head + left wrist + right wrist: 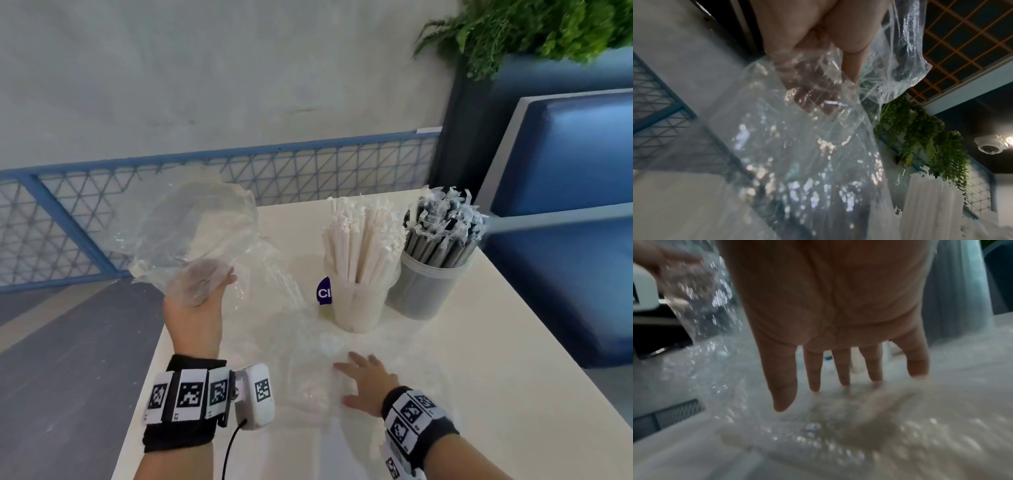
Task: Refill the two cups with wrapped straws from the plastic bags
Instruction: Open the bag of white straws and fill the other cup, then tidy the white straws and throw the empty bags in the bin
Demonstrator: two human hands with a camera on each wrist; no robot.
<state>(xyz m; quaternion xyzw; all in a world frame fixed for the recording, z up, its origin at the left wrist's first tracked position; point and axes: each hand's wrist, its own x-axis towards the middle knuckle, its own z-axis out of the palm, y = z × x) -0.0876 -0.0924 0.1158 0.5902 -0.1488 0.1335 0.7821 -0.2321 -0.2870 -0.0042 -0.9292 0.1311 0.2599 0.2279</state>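
The left hand [193, 310] is rising over the surface's [479, 359] left edge, its fingers curling round and pinching a crumpled clear plastic bag [195, 233] that is billowing up toward 11 o'clock. The right hand [368, 380] is lying low at 6 o'clock, palm down, fingers [815, 369] straight and spread, tips touching or just above a second clear bag [308, 342] spreading flat on the surface; which, the blur is hiding.

At 12 o'clock from the right hand a cup of white wrapped straws [359, 260] is standing upright, packed full. Just beside it at 2 o'clock a cup of dark wrapped straws [435, 253] is standing, also full. A purple label [324, 291] is showing at the white cup's left side.

A blue bench seat [565, 205] is bordering the surface at 3 o'clock, a blue mesh railing [137, 205] is running behind at 10 o'clock, and a fern [531, 27] is hanging at 1 o'clock. Bare surface is lying open toward 4 o'clock.
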